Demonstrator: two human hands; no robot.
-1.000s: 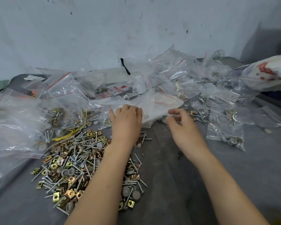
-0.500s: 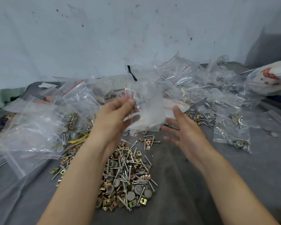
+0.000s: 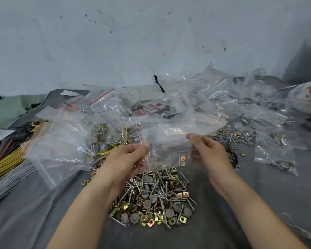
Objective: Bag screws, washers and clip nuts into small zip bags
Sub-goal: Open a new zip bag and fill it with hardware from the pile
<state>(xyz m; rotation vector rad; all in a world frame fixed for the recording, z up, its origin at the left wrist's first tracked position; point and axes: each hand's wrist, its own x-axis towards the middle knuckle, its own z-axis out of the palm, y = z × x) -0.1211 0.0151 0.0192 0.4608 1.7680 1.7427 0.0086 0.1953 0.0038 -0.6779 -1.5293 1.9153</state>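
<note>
A small clear zip bag point(image 3: 166, 150) with a red seal line is held up between both hands, above the table. My left hand point(image 3: 128, 159) pinches its left edge by the red strip. My right hand point(image 3: 207, 153) pinches its right edge, fingers curled. Below the bag lies a loose heap of screws, grey washers and brass clip nuts point(image 3: 155, 200) on the grey cloth point(image 3: 241, 203). The bag looks empty; a clip nut shows through it.
Filled and empty zip bags point(image 3: 223, 105) pile up behind and to the right. A big clear bag point(image 3: 61, 141) with hardware lies at the left. Yellow wires point(image 3: 5, 164) and grey strips sit at the far left. A white wall stands behind.
My left hand lifted one bag off the pile and brought it toward me. My right hand came in and took the bag's other edge. The view tilted down toward the heap.
</note>
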